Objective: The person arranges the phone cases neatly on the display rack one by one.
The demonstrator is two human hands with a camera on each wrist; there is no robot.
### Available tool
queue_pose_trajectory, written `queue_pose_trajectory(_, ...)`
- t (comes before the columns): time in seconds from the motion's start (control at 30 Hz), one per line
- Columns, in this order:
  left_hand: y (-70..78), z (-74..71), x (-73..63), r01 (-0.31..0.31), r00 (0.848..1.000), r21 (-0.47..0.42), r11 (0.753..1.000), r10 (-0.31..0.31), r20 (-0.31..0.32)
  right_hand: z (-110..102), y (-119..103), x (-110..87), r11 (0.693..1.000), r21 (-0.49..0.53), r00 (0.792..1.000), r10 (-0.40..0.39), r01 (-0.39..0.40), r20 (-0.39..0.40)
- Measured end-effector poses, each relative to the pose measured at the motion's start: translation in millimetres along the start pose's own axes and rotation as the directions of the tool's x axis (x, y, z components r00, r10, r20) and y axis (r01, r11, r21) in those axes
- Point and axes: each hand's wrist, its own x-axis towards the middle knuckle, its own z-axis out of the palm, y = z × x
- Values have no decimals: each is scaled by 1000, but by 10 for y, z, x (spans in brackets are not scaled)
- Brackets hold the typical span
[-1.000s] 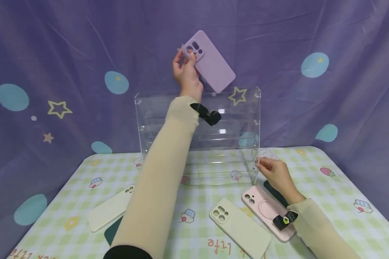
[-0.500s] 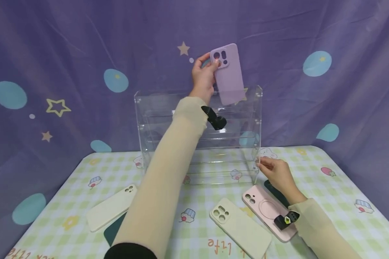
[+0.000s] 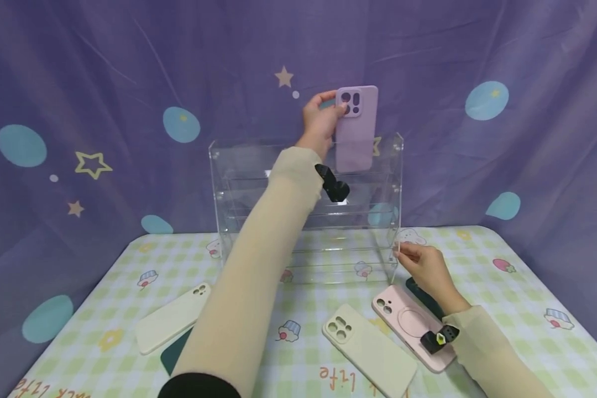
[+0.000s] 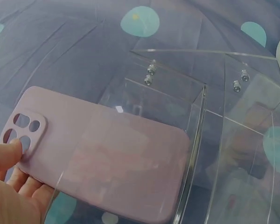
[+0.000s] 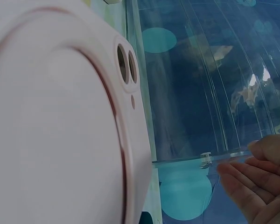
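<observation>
My left hand [image 3: 320, 119] pinches a lilac phone case [image 3: 356, 132] by its camera end, thumb over the camera holes. The case stands nearly upright, its lower end behind the clear front lip of the top tier of an acrylic display rack [image 3: 338, 250]. In the left wrist view the lower half of the case [image 4: 126, 158] shows through the clear panel; whether it touches the shelf I cannot tell. Low on the rack's right side, my right hand [image 3: 428, 271] pinches the edge of the side panel, with thumb and fingers [image 5: 242, 186] on either side of it.
A cream case [image 3: 370, 354], a pink case with a ring [image 3: 403, 315] and a dark green case [image 3: 423, 296] lie front right. A white case [image 3: 171, 320] overlaps another dark green case [image 3: 174, 354] at left. A purple curtain [image 3: 428, 55] hangs behind.
My left hand has moved right and down with the lilac case. The case has turned from a slant to nearly upright, and its lower end has entered the top tier. My right hand stays put.
</observation>
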Motion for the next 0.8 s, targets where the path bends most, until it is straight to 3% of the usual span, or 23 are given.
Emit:
queue_pose_trajectory(0.1,-6,5,-15,-20,999,32,999,21,-30,6,-1,4,1000,1,1000,0,0,-5)
queue_pose_trajectory(0.33,39,-47,-9,22,998,175,984,-12,-58,3,-14,24,1000,4,1000,4,-4,-1)
queue_pose_trajectory(0.53,42,-133,-13,-73,996,409,909,88,-19,39,-6,40,1000,18,1000,-9,9,-4)
queue_pose_trajectory(0.63,55,-195,-36,-88,996,429,899,92,12,55,1,33,1000,20,1000,-8,8,0)
queue_pose_trajectory(0.8,121,-340,-104,-99,995,393,914,80,64,29,9,36,1000,-5,1000,-8,8,-8)
